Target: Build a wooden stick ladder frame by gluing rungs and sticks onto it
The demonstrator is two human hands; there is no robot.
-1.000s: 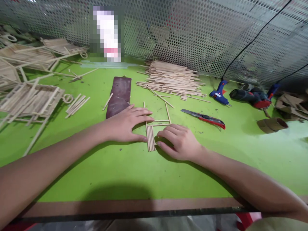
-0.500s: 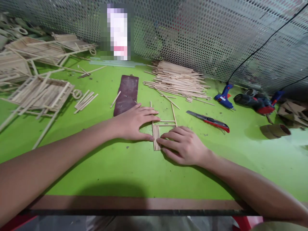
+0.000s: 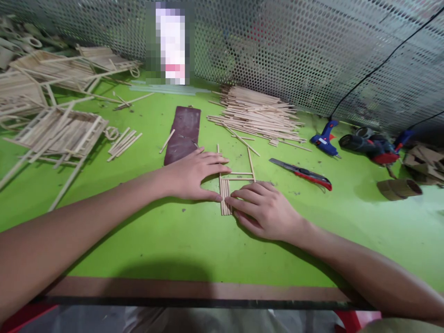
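Observation:
A small frame of thin wooden sticks (image 3: 239,178) lies flat on the green table, two crosspieces joining its long side sticks. Several short sticks (image 3: 225,194) lie side by side within its near part. My left hand (image 3: 194,175) rests flat with fingers spread, its thumb and fingertips touching the frame's left side stick. My right hand (image 3: 265,208) lies over the right part of the short sticks, fingers bent and fingertips pressing on them; it hides the frame's near right corner. Both hands hold the pieces against the table without lifting them.
Beyond the hands lie a brown sandpaper-like sheet (image 3: 183,125) and a pile of sticks (image 3: 260,113). A utility knife (image 3: 301,173), a blue glue gun (image 3: 325,138) and a bamboo ring (image 3: 398,188) are at right. Stick-built models (image 3: 58,132) stand at left, near loose short sticks (image 3: 125,143).
The view has shifted very slightly. Both hands stay in nearly the same place on the stick frame, with the right fingers barely moved.

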